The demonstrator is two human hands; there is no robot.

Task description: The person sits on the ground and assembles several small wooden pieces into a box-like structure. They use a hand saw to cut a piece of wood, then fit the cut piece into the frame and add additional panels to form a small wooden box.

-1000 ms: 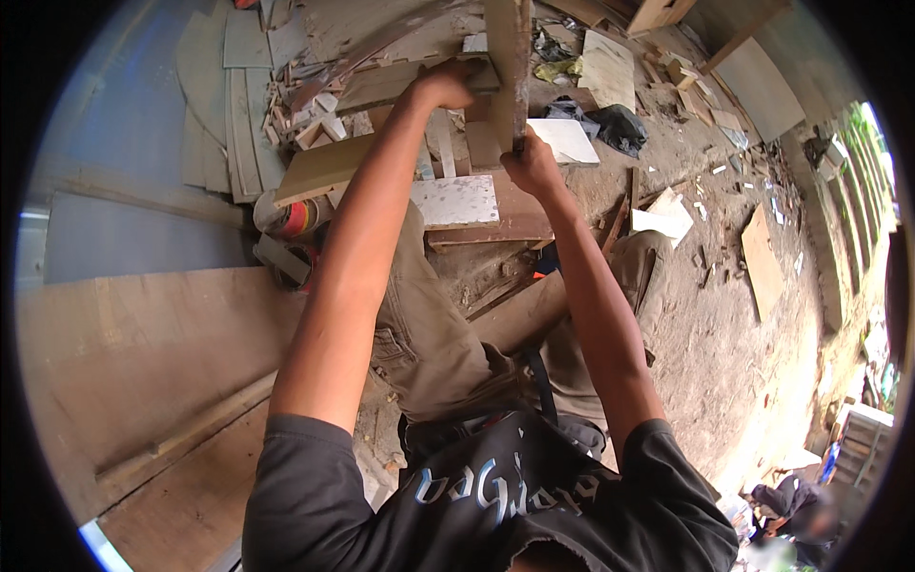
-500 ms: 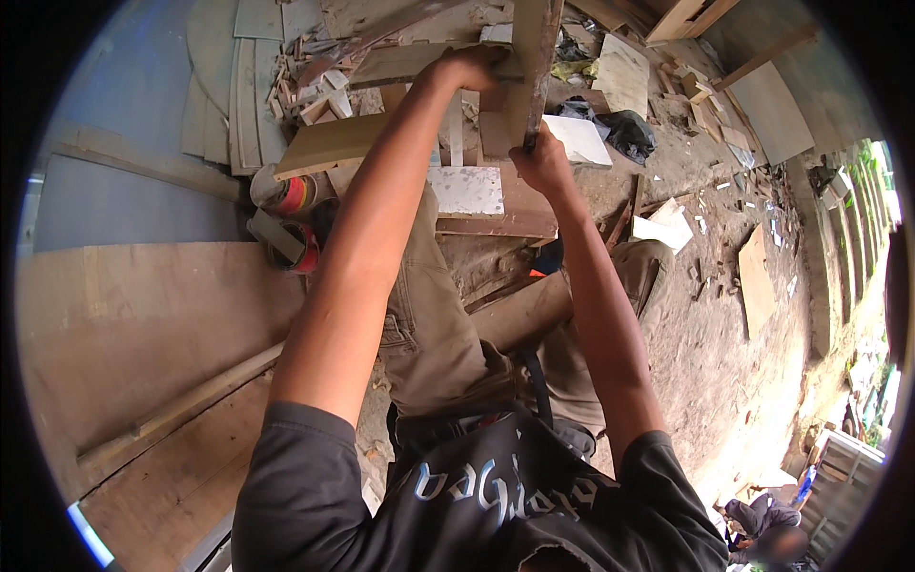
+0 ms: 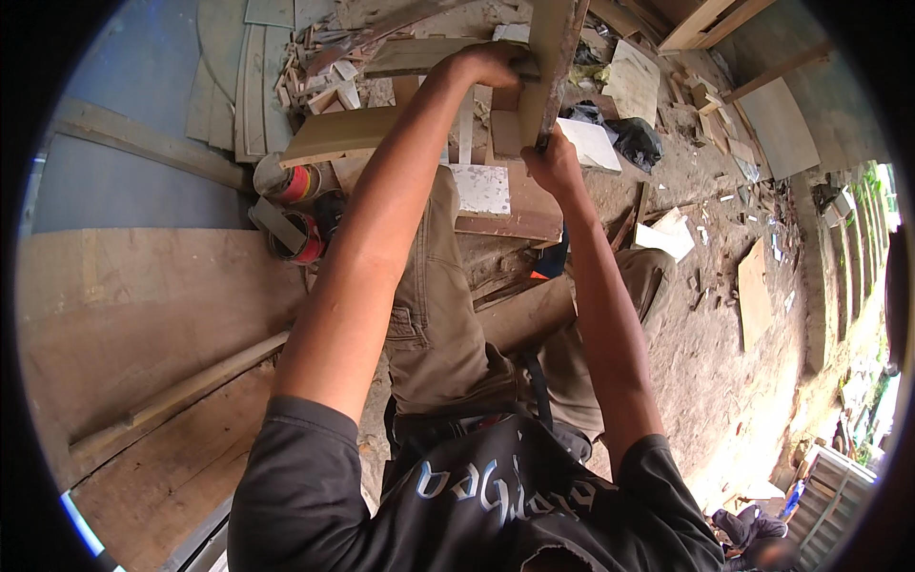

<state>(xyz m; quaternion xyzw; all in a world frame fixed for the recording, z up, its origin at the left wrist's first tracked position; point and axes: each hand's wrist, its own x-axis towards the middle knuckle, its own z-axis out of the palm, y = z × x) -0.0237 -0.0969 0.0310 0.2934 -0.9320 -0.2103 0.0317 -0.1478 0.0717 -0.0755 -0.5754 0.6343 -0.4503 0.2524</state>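
A tall wooden board [image 3: 553, 71] stands on edge in front of me. My right hand [image 3: 555, 162] is closed around its near lower end. Farther off, my left hand [image 3: 493, 65] reaches across to the end of a flat wooden plank [image 3: 405, 59], where that plank meets the tall board. Its fingers curl there against the wood, their tips partly hidden. Below my hands lies a small white speckled panel [image 3: 479, 189] on a brown wooden piece [image 3: 510, 225]. To the left, a yellowish board [image 3: 334, 136] runs partly behind my left forearm.
Two round tins with red sides, one a red tin [image 3: 307, 240], stand left of my legs. A black plastic bag [image 3: 636, 143] and a white sheet [image 3: 591, 143] lie at right. Wood offcuts [image 3: 329, 86] litter the ground. Another person [image 3: 753, 534] is at lower right.
The tall board and both hands sit slightly farther right in the picture, along with most of the scene. Both hands keep their places on the wood.
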